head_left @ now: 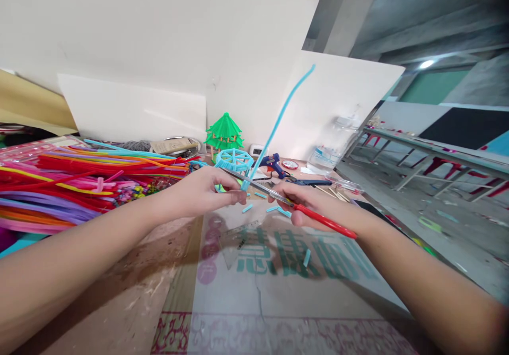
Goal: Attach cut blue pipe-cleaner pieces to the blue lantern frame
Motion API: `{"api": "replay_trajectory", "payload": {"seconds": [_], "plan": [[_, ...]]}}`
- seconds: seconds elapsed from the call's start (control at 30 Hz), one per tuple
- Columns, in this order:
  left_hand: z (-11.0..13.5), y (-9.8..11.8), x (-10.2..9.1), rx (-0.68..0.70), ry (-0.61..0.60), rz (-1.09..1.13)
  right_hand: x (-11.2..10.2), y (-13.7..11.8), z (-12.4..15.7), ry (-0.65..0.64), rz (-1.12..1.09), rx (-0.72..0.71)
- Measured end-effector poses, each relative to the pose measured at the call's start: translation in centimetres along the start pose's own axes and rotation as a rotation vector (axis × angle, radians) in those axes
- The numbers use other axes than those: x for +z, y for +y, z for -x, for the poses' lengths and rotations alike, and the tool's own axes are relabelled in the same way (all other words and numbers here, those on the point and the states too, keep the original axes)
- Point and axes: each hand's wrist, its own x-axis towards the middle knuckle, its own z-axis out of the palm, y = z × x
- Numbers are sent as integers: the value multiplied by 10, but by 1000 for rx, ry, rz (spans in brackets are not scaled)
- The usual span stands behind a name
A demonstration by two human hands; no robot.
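Note:
My left hand (207,191) pinches the lower end of a long light-blue pipe cleaner (278,119) that slants up to the right. My right hand (314,206) grips red-handled scissors (322,220); their metal blades (254,181) reach left and cross the pipe cleaner just above my left fingertips. Several short blue cut pieces (274,207) lie on the printed cardboard sheet (278,270) under my hands.
A heap of coloured pipe cleaners (79,180) lies at the left. Behind my hands stand a green pipe-cleaner tree (224,132), a blue wheel shape (234,160) and a blue glue gun (274,163). White boards (178,53) back the table. Its right edge drops to a workshop floor.

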Motion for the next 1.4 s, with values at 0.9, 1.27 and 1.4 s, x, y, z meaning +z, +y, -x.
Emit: {"api": "replay_trajectory", "payload": {"seconds": [0.9,1.27,1.4], "plan": [[0,-4,1,-100,-53,1,8,2,-7,-20,-153,34],[3,9,-7,-130,-138,-3,5,6,-7,-26,-43,133],[4,10,-13,-104,-57,-22,11,9,-9,-97,149,128]]}}
